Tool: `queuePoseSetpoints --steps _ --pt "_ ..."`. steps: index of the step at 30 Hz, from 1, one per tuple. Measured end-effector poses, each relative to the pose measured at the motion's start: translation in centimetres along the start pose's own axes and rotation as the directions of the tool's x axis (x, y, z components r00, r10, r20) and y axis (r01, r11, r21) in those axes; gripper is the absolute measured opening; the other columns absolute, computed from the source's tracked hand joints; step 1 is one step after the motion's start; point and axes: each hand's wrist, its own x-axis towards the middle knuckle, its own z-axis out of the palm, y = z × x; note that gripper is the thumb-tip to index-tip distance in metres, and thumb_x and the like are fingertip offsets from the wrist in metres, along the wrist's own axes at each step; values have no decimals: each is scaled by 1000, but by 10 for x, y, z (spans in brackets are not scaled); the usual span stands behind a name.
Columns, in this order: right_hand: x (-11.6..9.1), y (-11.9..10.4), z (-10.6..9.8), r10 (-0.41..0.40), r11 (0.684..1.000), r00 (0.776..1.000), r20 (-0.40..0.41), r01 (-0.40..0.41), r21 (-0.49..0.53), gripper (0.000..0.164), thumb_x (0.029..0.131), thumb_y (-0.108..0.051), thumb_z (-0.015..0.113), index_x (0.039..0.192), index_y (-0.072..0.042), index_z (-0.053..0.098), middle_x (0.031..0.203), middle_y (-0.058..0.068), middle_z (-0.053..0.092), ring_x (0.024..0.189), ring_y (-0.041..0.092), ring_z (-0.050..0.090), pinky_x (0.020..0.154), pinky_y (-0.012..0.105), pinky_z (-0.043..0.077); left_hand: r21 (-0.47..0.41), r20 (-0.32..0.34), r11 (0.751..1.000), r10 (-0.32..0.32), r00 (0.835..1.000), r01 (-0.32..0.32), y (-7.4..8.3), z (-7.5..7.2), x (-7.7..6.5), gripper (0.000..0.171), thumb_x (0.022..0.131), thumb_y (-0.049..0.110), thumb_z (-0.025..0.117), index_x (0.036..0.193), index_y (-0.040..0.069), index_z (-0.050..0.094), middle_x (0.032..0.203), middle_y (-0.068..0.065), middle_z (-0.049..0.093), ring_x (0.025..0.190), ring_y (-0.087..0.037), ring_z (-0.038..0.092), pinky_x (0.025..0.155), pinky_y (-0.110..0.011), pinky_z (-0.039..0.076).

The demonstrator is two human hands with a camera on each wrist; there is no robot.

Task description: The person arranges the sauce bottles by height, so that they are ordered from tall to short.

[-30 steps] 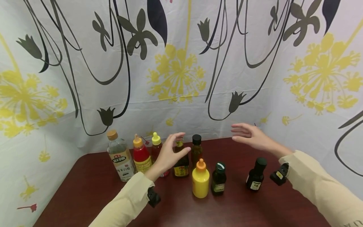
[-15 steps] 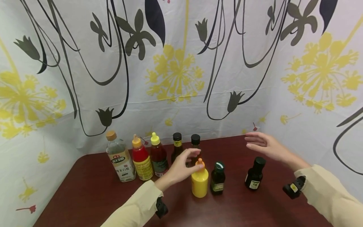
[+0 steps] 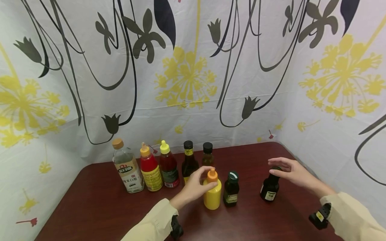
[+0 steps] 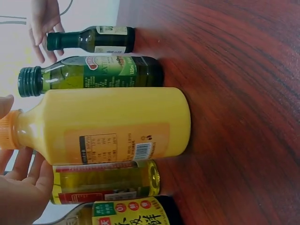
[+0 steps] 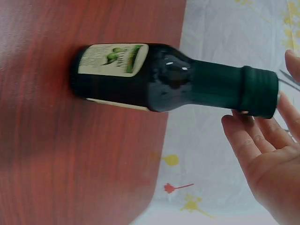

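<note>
A yellow squeeze bottle [image 3: 212,197] with an orange nozzle cap stands upright near the middle of the table. My left hand [image 3: 197,185] is around its upper part, thumb on the near side and fingers behind; in the left wrist view the fingers [image 4: 35,173] are loosely bent beside the shoulder. At the right stands a small dark bottle [image 3: 269,190] with a green cap and cream label. My right hand [image 3: 294,172] is at its top, with thumb and fingers spread either side of the cap in the right wrist view. A green olive oil bottle [image 4: 110,72] stands beside the yellow one.
Left of centre stand a clear vinegar bottle [image 3: 129,174], a red sauce bottle [image 3: 151,174] with orange tip and another [image 3: 169,169] with yellow tip. Two dark-capped bottles, a soy-sauce-like one [image 3: 189,164] and a slimmer one [image 3: 208,157], are behind. A patterned curtain [image 3: 187,127] backs the table.
My left hand has moved right and down from the back bottles to the yellow squeeze bottle. My right hand has moved right, then lowered to the small dark bottle's cap.
</note>
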Motion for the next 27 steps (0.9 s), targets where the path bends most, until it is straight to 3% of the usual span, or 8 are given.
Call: queuePoseSetpoints --steps 7,14,19,24,27 --pt "-6 10 6 -53 998 997 -60 52 -19 27 83 -12 62 108 -2 58 101 8 60 92 -6 51 74 14 44 -28 -20 999 -41 999 40 -4 1 -1 35 80 19 66 113 11 55 107 -2 58 97 -20 56 81 -39 47" --pt "-7 16 8 -50 999 994 -95 49 -19 26 82 -12 63 106 -4 61 103 9 62 95 -11 48 74 12 43 -36 -38 999 -13 999 12 22 -4 -7 35 79 9 66 112 0 57 104 -12 61 91 -26 58 79 -44 47" --pt "-7 18 10 -82 996 992 -94 84 20 27 81 -7 63 107 -1 60 103 9 61 93 -5 54 70 14 46 -10 -53 1000 -8 999 8 28 -5 -7 36 78 8 67 111 -3 58 103 -14 62 87 -26 60 77 -42 48" --pt "-7 20 10 -96 995 991 -96 99 24 27 81 -6 63 107 -2 60 103 6 62 94 -7 52 70 13 46 -15 -65 1000 10 998 -11 24 -6 -5 37 77 8 68 111 -4 59 102 -15 63 87 -26 61 76 -40 49" --pt "-7 21 10 -79 997 992 -99 81 18 28 81 -8 64 107 -2 60 103 8 62 95 -9 51 71 13 46 -34 -79 999 14 997 -17 13 -5 2 39 76 9 69 112 -3 59 103 -15 63 89 -26 61 75 -36 50"
